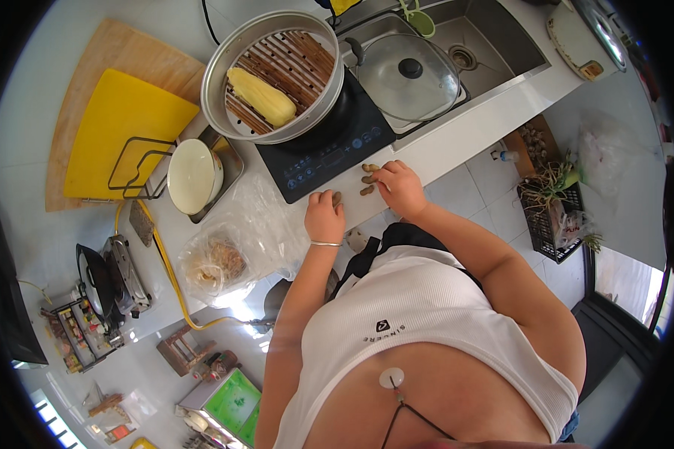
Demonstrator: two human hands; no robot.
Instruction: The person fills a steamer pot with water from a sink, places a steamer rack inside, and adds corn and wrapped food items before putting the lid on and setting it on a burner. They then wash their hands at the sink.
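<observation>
Both my hands are at the front edge of the white counter (449, 146), just below the black induction cooktop (329, 157). Several unshelled peanuts (367, 190) lie in a short row there. At that row, my right hand (401, 190) has its fingers bent and pinched together against a peanut. My left hand (325, 218), with a bangle on its wrist, is curled at the counter's edge; a peanut (337, 198) shows by its fingertips. On the cooktop stands a metal steamer pot (211, 90) holding a peeled pale-yellow root or gourd (262, 96) on a slatted wooden rack.
Right of the cooktop, a glass lid (408, 78) lies beside the steel sink (494, 37). A cream bowl (191, 176), a yellow cutting board (120, 135) and a plastic bag (217, 262) are on the left. A black crate (550, 217) stands on the floor at right.
</observation>
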